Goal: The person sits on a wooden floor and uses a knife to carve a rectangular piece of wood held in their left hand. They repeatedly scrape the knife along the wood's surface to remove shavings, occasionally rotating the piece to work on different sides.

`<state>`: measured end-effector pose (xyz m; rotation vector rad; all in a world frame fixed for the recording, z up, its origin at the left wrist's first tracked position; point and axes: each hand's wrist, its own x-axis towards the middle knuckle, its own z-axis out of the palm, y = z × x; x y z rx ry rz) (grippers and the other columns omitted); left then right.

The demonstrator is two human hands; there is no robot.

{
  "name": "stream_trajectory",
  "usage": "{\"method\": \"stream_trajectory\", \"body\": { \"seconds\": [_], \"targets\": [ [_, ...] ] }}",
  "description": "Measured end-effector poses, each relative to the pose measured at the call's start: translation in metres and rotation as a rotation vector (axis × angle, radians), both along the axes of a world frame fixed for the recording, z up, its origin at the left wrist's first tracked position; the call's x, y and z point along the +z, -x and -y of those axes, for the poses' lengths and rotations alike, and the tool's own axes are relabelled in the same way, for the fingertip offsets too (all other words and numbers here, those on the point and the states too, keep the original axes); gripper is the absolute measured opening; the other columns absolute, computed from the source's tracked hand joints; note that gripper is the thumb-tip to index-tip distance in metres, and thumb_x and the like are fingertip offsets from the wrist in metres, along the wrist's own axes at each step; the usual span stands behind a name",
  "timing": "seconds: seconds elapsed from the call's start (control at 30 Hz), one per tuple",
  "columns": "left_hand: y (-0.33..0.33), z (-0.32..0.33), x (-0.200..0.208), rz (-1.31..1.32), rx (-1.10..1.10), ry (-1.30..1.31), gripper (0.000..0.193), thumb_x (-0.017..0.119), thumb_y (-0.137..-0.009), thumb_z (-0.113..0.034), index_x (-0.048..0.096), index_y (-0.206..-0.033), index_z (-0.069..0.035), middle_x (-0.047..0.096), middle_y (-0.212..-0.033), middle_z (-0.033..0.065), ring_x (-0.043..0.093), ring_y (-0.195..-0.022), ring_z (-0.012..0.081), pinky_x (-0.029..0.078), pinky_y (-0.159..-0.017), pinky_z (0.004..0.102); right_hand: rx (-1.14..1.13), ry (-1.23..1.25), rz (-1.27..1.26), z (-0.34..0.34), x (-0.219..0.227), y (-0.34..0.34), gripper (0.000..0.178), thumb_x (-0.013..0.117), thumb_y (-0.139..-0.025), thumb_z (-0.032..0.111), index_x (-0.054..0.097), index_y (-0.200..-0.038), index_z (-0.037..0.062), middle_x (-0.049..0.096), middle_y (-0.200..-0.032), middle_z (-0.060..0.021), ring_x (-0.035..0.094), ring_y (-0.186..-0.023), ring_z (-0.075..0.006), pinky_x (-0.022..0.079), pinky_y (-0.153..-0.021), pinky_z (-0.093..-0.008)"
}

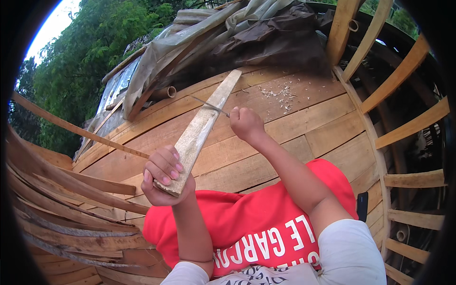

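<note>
One plank slants over the floor; the step in hand appears to be shaving it with one knife. Of two hands, the left hand is clenched around the plank's near end. Right of the plank, the right hand grasps the knife, blade across the plank's far half. The next stroke likely calls for a steady left grip. Shavings, too many to count, lie right of the plank's far end.

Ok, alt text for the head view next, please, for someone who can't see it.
A person's left hand grips the near end of a pale wooden board while the right hand holds a thin-bladed tool across it. Pale shavings lie beyond on a plank floor; red clothing covers the person's lap.
</note>
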<state>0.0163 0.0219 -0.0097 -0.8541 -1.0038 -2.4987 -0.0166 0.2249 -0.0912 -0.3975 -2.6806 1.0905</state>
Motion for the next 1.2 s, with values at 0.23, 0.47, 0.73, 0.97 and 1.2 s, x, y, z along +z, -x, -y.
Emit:
{"method": "stream_trajectory", "body": {
  "seconds": [0.23, 0.47, 0.73, 0.97, 1.2],
  "targets": [
    [-0.004, 0.000, 0.000, -0.074, -0.047, 0.094, 0.034, 0.033, -0.094, -0.027, 0.044, -0.063, -0.018, 0.045, -0.059, -0.0001, 0.044, -0.061, 0.0144, 0.036, -0.072, 0.0325, 0.092, 0.014, 0.085, 0.022, 0.035, -0.016, 0.050, 0.038, -0.095, 0.031, 0.070, -0.077, -0.0026, 0.067, -0.082, -0.0277, 0.066, -0.082, -0.0452, 0.051, -0.080, -0.0546],
    [0.003, 0.007, -0.004, 0.043, 0.014, -0.077, 0.036, 0.035, -0.093, -0.028, 0.046, -0.061, -0.015, 0.049, -0.057, 0.0018, 0.044, -0.057, 0.0155, 0.037, -0.069, 0.0324, 0.088, 0.060, 0.039, 0.036, 0.033, -0.021, 0.051, 0.038, -0.095, 0.030, 0.068, -0.072, -0.0025, 0.065, -0.077, -0.0290, 0.064, -0.079, -0.0476, 0.051, -0.079, -0.0542],
    [0.008, 0.005, -0.001, -0.012, -0.022, -0.024, 0.035, 0.036, -0.093, -0.028, 0.044, -0.061, -0.016, 0.048, -0.057, 0.0009, 0.044, -0.058, 0.0149, 0.036, -0.069, 0.0320, 0.012, -0.022, -0.048, 0.017, 0.010, -0.003, 0.048, 0.039, -0.095, 0.029, 0.067, -0.069, -0.0009, 0.065, -0.076, -0.0279, 0.065, -0.075, -0.0457, 0.052, -0.074, -0.0557],
    [0.001, -0.001, 0.000, -0.037, -0.064, 0.035, 0.036, 0.036, -0.093, -0.028, 0.046, -0.061, -0.015, 0.049, -0.057, 0.0010, 0.045, -0.058, 0.0153, 0.036, -0.069, 0.0328, -0.016, 0.052, -0.024, 0.009, 0.003, -0.001, 0.051, 0.038, -0.096, 0.029, 0.066, -0.067, -0.0024, 0.064, -0.071, -0.0272, 0.064, -0.074, -0.0465, 0.050, -0.077, -0.0557],
    [0.005, 0.010, -0.002, -0.026, -0.050, 0.002, 0.037, 0.035, -0.093, -0.028, 0.046, -0.061, -0.016, 0.048, -0.057, 0.0010, 0.045, -0.058, 0.0151, 0.036, -0.068, 0.0328, 0.190, 0.039, -0.065, 0.037, 0.028, -0.021, 0.052, 0.038, -0.095, 0.030, 0.067, -0.069, -0.0033, 0.064, -0.074, -0.0285, 0.064, -0.078, -0.0472, 0.051, -0.077, -0.0554]
  ]
}}
